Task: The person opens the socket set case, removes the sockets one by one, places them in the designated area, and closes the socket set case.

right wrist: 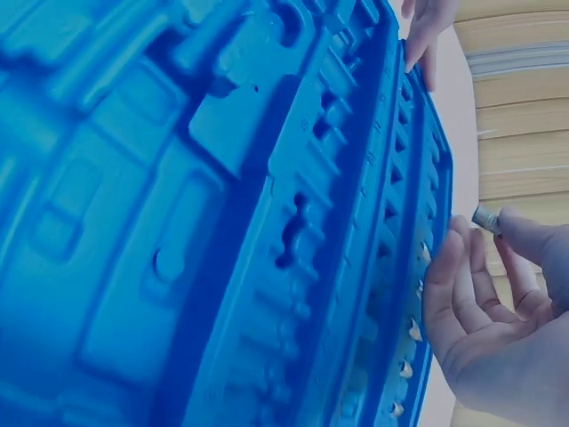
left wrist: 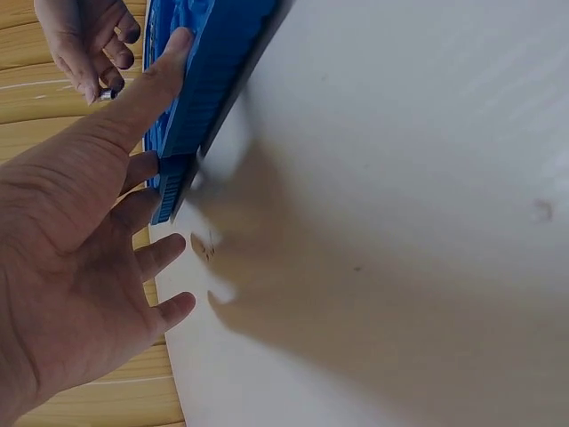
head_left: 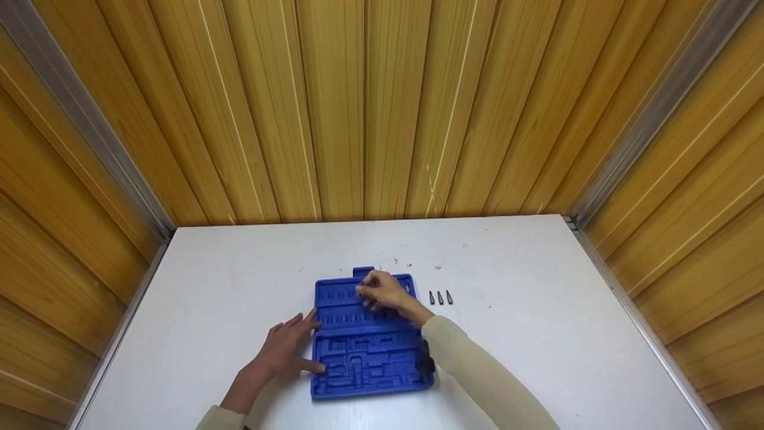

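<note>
A blue plastic tool case (head_left: 364, 329) lies unfolded on the white table, with moulded slots across both halves. Above its far half my right hand (head_left: 383, 291) pinches a small metal screwdriver bit (right wrist: 485, 220) between thumb and index finger, the other fingers loosely bent. Several bits (right wrist: 414, 330) sit in the far row of slots, beside that hand in the right wrist view. At the case's left edge my left hand (head_left: 283, 345) touches it, the thumb on the rim of the near half and the fingers spread toward the far half.
Three dark bits (head_left: 440, 297) stand or lie in a row on the table (head_left: 525, 334), right of the case. A black piece (head_left: 424, 360) is at the case's right edge, partly behind the right sleeve. Small dark specks dot the table beyond the case. Wood-patterned walls (head_left: 364, 113) enclose the table.
</note>
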The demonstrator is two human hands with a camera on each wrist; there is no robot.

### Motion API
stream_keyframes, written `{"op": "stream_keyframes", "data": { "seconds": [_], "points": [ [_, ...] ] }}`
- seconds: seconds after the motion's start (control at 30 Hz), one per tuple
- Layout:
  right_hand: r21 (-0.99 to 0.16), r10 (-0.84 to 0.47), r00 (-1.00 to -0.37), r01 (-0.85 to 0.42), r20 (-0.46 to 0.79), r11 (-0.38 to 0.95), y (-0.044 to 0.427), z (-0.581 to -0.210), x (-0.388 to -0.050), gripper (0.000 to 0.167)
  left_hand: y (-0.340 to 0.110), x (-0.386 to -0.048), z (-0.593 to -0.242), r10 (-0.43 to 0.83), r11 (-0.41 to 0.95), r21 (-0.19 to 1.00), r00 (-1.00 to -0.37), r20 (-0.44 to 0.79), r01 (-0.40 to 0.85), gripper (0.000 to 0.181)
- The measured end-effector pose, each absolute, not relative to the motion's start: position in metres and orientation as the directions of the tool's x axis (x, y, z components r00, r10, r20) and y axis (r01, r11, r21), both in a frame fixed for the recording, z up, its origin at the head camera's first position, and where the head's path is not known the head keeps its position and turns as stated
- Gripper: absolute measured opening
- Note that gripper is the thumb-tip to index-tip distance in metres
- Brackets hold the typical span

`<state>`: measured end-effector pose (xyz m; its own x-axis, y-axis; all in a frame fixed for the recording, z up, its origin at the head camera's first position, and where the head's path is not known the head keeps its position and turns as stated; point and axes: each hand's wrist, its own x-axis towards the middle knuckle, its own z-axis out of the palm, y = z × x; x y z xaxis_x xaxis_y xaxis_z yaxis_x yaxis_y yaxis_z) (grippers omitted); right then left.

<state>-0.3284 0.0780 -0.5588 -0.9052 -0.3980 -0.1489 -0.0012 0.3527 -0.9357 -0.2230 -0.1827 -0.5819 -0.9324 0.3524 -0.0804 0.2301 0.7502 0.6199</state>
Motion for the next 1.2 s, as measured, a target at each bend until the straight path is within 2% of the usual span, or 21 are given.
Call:
{"op": "stream_keyframes", "data": {
  "seconds": [0.2,0.4,0.53,0.97,1.2],
  "points": [
    [-0.96,-0.401,-0.9,0.061,-0.171,0.274,0.097,-0.552,-0.329,0.02,-0.184,-0.223,-0.58,0.371,0.735,0.631,-0.926,-0.067,0.249,0.095],
    [-0.929,-0.372,-0.915,0.009,-0.158,0.37,0.121,-0.55,-0.327,0.033,-0.184,-0.222,-0.581,0.368,0.749,0.614,-0.927,-0.073,0.249,0.094],
    [-0.91,-0.333,-0.932,-0.008,-0.144,0.415,0.14,-0.548,-0.328,0.035,-0.185,-0.224,-0.581,0.368,0.749,0.612,-0.928,-0.067,0.253,0.093],
    [-0.909,-0.357,-0.922,-0.012,-0.151,0.416,0.213,-0.543,-0.328,0.045,-0.186,-0.226,-0.579,0.376,0.743,0.619,-0.924,-0.07,0.256,0.09],
    [-0.888,-0.359,-0.924,-0.051,-0.132,0.458,0.248,-0.558,-0.33,0.047,-0.186,-0.225,-0.581,0.37,0.751,0.611,-0.926,-0.077,0.249,0.091]
  ]
}}
